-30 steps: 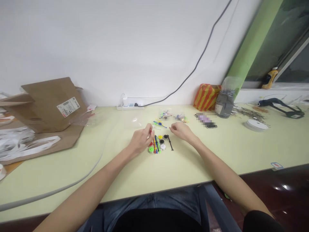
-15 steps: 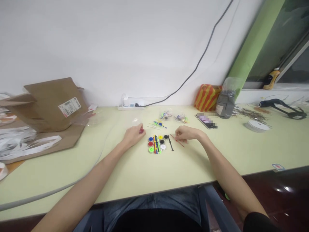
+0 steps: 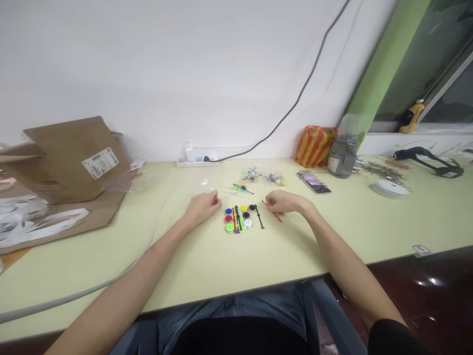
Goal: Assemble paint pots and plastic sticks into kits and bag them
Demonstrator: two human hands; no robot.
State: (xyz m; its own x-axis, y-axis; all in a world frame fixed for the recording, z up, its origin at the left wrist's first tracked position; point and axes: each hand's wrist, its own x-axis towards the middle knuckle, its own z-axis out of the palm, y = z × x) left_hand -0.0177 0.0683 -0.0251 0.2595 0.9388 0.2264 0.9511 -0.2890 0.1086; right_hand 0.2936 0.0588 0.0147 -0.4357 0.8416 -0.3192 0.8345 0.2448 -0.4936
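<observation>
My left hand [image 3: 201,207] is closed on a small red disc [image 3: 215,201], left of the group of parts. My right hand [image 3: 283,201] pinches a thin red plastic stick [image 3: 276,216] near the table surface. Between the hands lie several small round discs: a blue disc [image 3: 228,211], a red one, a green disc [image 3: 229,227], a yellow one, black ones and a white disc [image 3: 248,223]. Coloured sticks [image 3: 237,219] lie side by side between the disc columns. A black stick [image 3: 259,217] lies apart, nearest my right hand.
Behind the parts lie a blue stick [image 3: 242,188] and small clear bags [image 3: 275,178] with coloured pieces. A power strip [image 3: 197,161] sits against the wall. To the right are a phone [image 3: 314,182] and a white spool [image 3: 390,188]; to the left, a cardboard box [image 3: 70,162].
The view has shifted slightly. Both hands keep hold of their red pieces, and the red stick has turned or shifted only a little. The laid-out discs and sticks stay as they were.
</observation>
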